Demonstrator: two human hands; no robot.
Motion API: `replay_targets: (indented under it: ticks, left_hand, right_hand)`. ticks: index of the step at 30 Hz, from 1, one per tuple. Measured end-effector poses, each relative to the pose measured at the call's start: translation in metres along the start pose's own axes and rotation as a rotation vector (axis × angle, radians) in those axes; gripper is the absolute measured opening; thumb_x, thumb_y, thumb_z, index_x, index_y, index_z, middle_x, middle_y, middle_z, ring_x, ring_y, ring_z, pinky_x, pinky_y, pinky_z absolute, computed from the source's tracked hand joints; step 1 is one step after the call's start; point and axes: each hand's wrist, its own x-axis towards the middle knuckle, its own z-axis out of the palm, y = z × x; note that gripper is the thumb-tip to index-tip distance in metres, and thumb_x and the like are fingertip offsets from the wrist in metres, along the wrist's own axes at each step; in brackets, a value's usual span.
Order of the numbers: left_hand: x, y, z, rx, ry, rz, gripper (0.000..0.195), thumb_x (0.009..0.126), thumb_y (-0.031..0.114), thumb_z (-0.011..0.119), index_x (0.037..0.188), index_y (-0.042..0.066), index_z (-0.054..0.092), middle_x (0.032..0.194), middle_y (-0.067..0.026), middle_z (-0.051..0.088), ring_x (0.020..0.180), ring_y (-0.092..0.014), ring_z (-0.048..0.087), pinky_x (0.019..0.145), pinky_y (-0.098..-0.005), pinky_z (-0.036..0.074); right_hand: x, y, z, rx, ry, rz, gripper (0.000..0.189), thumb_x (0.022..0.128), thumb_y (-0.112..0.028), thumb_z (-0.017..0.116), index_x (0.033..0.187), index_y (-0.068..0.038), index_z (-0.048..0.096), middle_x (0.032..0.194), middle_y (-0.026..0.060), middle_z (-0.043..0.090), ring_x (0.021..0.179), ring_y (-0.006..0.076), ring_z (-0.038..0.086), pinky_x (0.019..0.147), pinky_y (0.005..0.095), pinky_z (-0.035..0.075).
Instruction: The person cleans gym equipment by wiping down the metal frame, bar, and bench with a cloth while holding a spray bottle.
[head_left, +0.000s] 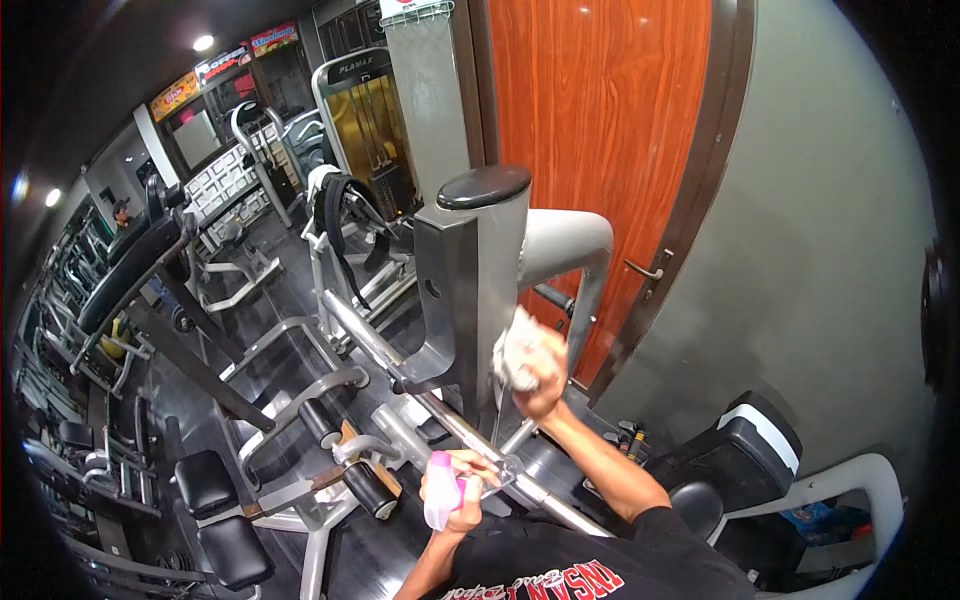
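Note:
In my right hand (544, 379) is a crumpled whitish cloth (516, 351), held against the side of the grey metal upright (499, 262) of a gym machine. A glossy black oval cap (484, 187) tops that upright. My left hand (466, 495), lower and to the left, grips a small translucent spray bottle (441, 496) with a pink top, near a shiny metal bar (555, 506). The fingers of my left hand partly cover the bottle.
Beyond the upright is a wood-grain door (600, 112) with a lever handle (646, 268). Padded gym equipment (206, 484) stands at left, and a black padded seat (754, 450) at right by the grey wall. A person (120, 214) is far off at left.

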Motion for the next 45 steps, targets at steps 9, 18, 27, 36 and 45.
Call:
replay_targets:
  ticks: [9, 18, 27, 36, 45]
  left_hand:
    - [-0.025, 0.015, -0.021, 0.038, -0.045, -0.028, 0.022, 0.089, 0.012, 0.058, 0.101, -0.002, 0.044, 0.090, -0.0197, 0.058, 0.067, -0.026, 0.067, 0.060, -0.0342, 0.054]
    - [-0.055, 0.038, -0.042, -0.038, 0.064, -0.104, 0.021, 0.092, 0.010, 0.054, 0.105, 0.000, 0.042, 0.091, -0.0182, 0.054, 0.066, -0.025, 0.065, 0.062, -0.0352, 0.053]
    - [-0.090, 0.051, -0.043, -0.039, 0.061, -0.121, 0.020, 0.091, 0.008, 0.056, 0.106, -0.001, 0.046, 0.091, -0.0177, 0.056, 0.064, -0.023, 0.065, 0.061, -0.0358, 0.053]
    - [-0.123, 0.076, -0.040, -0.066, 0.163, -0.127, 0.022, 0.091, 0.009, 0.057, 0.106, -0.001, 0.045, 0.093, -0.0184, 0.056, 0.063, -0.022, 0.064, 0.063, -0.0357, 0.054]
    - [-0.139, 0.082, -0.046, -0.033, 0.186, -0.083, 0.020, 0.089, 0.004, 0.055, 0.105, -0.001, 0.045, 0.093, -0.0191, 0.057, 0.063, -0.022, 0.064, 0.062, -0.0344, 0.053]
  right_hand:
    - [0.127, -0.030, 0.067, -0.356, 0.001, -0.303, 0.037, 0.069, -0.005, 0.070, 0.103, -0.020, 0.067, 0.114, 0.0052, 0.059, 0.106, 0.0280, 0.052, 0.093, 0.0413, 0.037]
    - [-0.029, -0.034, -0.024, -0.284, -0.741, 0.014, 0.047, 0.066, 0.002, 0.065, 0.107, -0.020, 0.066, 0.110, 0.0075, 0.060, 0.104, 0.0277, 0.057, 0.092, 0.0419, 0.047]
    - [0.114, -0.067, 0.003, -0.339, -0.073, -0.087, 0.040, 0.075, 0.000, 0.067, 0.113, -0.007, 0.058, 0.113, 0.0204, 0.056, 0.108, 0.0364, 0.053, 0.091, 0.0447, 0.044]
    - [-0.011, -0.040, 0.004, -0.396, -0.504, -0.178, 0.053, 0.064, 0.004, 0.063, 0.109, -0.023, 0.065, 0.111, 0.0081, 0.057, 0.107, 0.0306, 0.054, 0.091, 0.0421, 0.048]
    - [-0.022, -0.035, -0.059, -0.319, -0.854, 0.292, 0.058, 0.070, 0.009, 0.058, 0.121, -0.017, 0.057, 0.121, 0.0132, 0.057, 0.114, 0.0294, 0.055, 0.097, 0.0364, 0.047]
